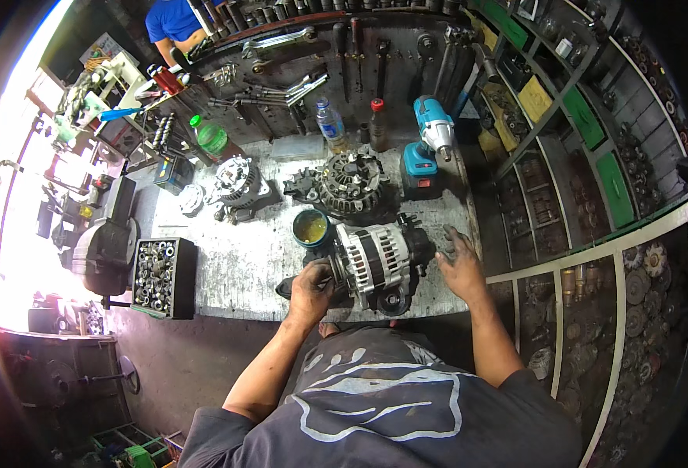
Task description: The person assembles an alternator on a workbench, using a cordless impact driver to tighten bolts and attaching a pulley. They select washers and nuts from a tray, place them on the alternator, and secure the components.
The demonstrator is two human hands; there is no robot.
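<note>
An alternator (pixel 375 261) with a silver slotted housing and a dark middle band lies on its side near the workbench's front edge. Curled at its left end, around the pulley side, is my left hand (pixel 311 290); its fingertips are partly hidden. My right hand (pixel 461 267) hovers just off the dark right end of the alternator, fingers apart and nothing in them. Both hands look blackened with grease. Behind the alternator's left end stands a small round tub (pixel 311 228) of yellowish grease. A second alternator (pixel 350 183), its inside exposed, sits farther back.
A teal cordless impact wrench (pixel 429 144) stands at the back right, bottles (pixel 330 121) along the back. Another silver unit (pixel 238 183) is at back left, a black box of nuts (pixel 157 273) at front left. Parts shelves (pixel 562 195) flank the right; another person (pixel 176 27) is beyond.
</note>
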